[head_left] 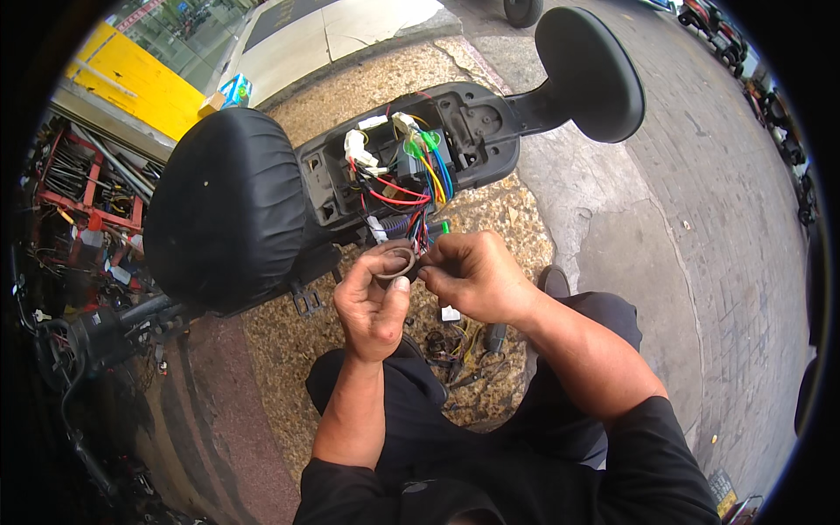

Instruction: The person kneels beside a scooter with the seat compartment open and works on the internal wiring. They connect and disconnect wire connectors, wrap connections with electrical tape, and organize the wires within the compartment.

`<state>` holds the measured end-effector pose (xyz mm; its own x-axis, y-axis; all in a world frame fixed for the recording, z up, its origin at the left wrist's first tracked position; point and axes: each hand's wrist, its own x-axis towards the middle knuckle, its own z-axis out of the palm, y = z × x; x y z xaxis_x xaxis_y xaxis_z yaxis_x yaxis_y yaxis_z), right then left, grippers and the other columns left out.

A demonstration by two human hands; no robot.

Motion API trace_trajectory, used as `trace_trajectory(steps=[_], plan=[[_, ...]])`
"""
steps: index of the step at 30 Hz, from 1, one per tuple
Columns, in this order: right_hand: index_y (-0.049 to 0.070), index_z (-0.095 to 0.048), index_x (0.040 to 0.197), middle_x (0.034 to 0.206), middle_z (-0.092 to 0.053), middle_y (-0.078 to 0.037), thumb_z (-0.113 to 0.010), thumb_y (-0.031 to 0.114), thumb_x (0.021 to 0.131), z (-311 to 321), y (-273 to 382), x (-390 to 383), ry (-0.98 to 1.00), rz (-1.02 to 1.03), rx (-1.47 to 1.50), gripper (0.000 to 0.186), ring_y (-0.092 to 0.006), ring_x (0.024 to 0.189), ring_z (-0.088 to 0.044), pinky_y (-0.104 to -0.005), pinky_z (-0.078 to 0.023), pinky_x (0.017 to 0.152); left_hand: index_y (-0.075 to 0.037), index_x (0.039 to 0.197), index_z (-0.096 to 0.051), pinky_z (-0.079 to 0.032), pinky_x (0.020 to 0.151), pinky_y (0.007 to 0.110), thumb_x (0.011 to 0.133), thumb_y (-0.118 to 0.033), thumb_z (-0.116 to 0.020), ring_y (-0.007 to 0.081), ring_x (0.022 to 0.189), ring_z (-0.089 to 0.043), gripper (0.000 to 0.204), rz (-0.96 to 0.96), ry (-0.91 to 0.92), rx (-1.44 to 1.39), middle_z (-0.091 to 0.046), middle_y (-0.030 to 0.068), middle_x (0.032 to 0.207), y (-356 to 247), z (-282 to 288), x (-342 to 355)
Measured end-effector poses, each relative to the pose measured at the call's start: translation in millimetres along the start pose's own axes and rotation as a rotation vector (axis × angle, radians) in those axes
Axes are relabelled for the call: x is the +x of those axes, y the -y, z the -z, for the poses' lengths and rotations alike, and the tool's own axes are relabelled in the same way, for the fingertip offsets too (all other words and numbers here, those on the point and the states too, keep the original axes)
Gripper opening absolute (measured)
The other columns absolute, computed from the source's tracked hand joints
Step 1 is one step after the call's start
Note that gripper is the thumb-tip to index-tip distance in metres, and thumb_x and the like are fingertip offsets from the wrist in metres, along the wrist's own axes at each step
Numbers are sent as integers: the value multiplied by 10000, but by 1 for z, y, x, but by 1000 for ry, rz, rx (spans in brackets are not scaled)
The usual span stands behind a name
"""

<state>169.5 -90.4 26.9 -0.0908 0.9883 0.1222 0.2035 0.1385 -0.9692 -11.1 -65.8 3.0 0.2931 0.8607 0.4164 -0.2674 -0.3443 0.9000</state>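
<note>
My left hand [372, 302] grips a small dull brown ring [393, 267], apparently a roll of tape, below an open scooter deck [483, 131]. Beside it my right hand [472, 276] is closed, thumb and fingertips together at the ring and the thin wires; what exactly they pinch is hidden. Red, yellow and blue wires [437, 179] run from white connectors [357, 149] and a grey module [417, 162] in the deck down toward my hands. A black padded seat [223, 210] is at its left end, and a black oval pad [588, 74] on an arm at its right.
A red tool rack [96, 197] crowded with tools stands at the left above a handlebar [105, 337]. A yellow board [144, 74] and small box [234, 92] are behind. Loose cables [464, 359] lie between my legs. Pavement [717, 262] and parked scooters [713, 31] are at the right.
</note>
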Motion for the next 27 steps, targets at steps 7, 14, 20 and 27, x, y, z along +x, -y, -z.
trace_trajectory(steps=[7, 14, 20, 27], plan=[[-47, -655, 861, 684, -657, -41, -684, 9, 888, 0, -2, 2, 20, -48, 44, 68, -67, 638, -638, -266, -505, 542, 84, 1068, -605, -492, 986, 333, 878, 58, -574, 192, 1099, -626, 194, 44, -33, 17, -648, 200, 1216, -1, 0, 0], [-47, -659, 862, 714, -670, -38, -661, 0, 886, -1, -2, 1, 10, -31, 8, 53, -68, 648, -640, -267, -510, 549, 84, 1076, -610, -494, 971, 322, 875, 74, -577, 181, 1079, -626, 204, 38, -47, 33, -651, 192, 1213, -2, -3, -2], [-48, -667, 863, 697, -670, -54, -661, 9, 881, 1, -3, 3, 29, -50, 17, 59, -67, 654, -637, -275, -515, 562, 84, 1071, -610, -497, 968, 321, 876, 75, -581, 179, 1080, -626, 198, 66, -65, 33, -651, 189, 1209, -2, -2, -2], [-34, -667, 818, 716, -673, -154, -669, 43, 815, -1, -5, 2, -28, 26, -79, 78, -258, 664, -680, -362, -523, 606, 86, 1061, -608, -504, 948, 313, 876, 66, -598, 175, 1064, -629, 186, 2, -33, 146, -656, 180, 1192, 0, -3, -1]])
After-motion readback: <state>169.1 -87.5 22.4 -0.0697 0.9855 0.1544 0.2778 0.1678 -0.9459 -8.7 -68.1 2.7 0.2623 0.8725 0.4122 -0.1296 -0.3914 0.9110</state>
